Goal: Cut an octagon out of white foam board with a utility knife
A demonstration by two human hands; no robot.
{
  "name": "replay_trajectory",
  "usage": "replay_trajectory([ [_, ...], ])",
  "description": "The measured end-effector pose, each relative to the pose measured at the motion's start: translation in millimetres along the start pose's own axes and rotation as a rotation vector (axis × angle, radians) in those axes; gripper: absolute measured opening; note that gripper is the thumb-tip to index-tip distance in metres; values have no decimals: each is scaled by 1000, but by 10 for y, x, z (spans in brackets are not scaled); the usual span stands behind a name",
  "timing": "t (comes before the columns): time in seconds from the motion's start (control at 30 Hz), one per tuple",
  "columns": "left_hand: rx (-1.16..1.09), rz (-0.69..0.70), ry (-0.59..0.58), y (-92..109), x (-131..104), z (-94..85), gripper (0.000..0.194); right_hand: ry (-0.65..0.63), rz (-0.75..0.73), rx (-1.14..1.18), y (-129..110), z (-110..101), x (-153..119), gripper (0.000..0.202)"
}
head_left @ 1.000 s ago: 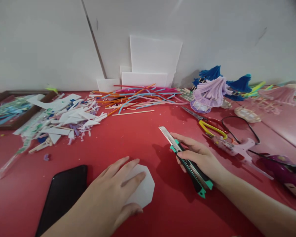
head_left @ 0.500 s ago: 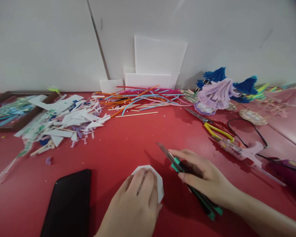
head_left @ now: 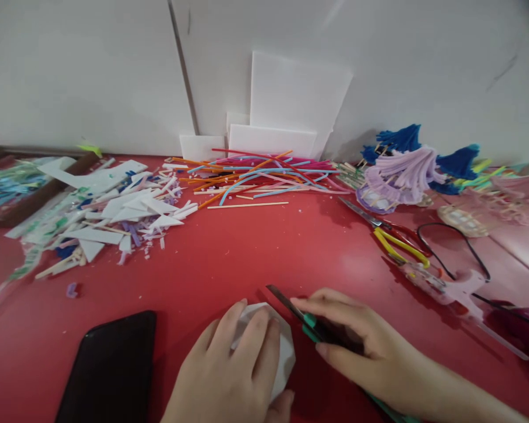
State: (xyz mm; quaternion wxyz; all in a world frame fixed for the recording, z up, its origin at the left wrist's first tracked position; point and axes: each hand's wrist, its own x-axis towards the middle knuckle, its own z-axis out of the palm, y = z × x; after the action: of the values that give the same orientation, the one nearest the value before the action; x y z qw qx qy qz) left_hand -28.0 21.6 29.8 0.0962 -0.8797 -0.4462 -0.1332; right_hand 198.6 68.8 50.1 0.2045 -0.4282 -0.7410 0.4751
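My left hand (head_left: 242,364) holds a flat white foam piece (head_left: 284,351) with angled edges against the red table. Its fingers lie spread over the top, and the thumb is near the right side; much of the piece is hidden beneath. In my right hand (head_left: 357,341) is a green-and-black utility knife (head_left: 309,326), the fingers and thumb closed round its handle. The blade is out and points up and left, just above the right edge of the white piece. Whether it touches the piece I cannot tell.
A black phone (head_left: 108,367) lies left of my hands. Foam scraps (head_left: 132,205) heap at the back left, near pipe cleaners (head_left: 255,176). Pliers (head_left: 399,244), a glue gun (head_left: 449,285) and a purple pipe-cleaner model (head_left: 401,170) are at the right.
My right hand has brought the knife lower and leftward, closer to the white piece. The fingers of my left hand have spread wider on it. The whole view has shifted slightly.
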Motion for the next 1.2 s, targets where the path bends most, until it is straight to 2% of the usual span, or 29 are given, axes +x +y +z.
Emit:
replay_trajectory([
  [0.13, 40, 61, 80, -64, -3, 29, 43, 46, -38, -43, -46, 13, -23, 59],
  [0.43, 8, 32, 10, -110, 27, 42, 45, 78, -53, -11, -7, 6, -30, 64],
  [0.73, -22, 35, -32, -63, 45, 42, 45, 4, 1, 29, -50, 25, -2, 68],
  [1.07, -98, 23, -37, -56, 121, 10, 46, 12, -18, 10, -67, 37, -10, 67],
  [1.2, -90, 14, 8, -61, 147, -12, 40, 20, -42, 23, -57, 60, -4, 68],
])
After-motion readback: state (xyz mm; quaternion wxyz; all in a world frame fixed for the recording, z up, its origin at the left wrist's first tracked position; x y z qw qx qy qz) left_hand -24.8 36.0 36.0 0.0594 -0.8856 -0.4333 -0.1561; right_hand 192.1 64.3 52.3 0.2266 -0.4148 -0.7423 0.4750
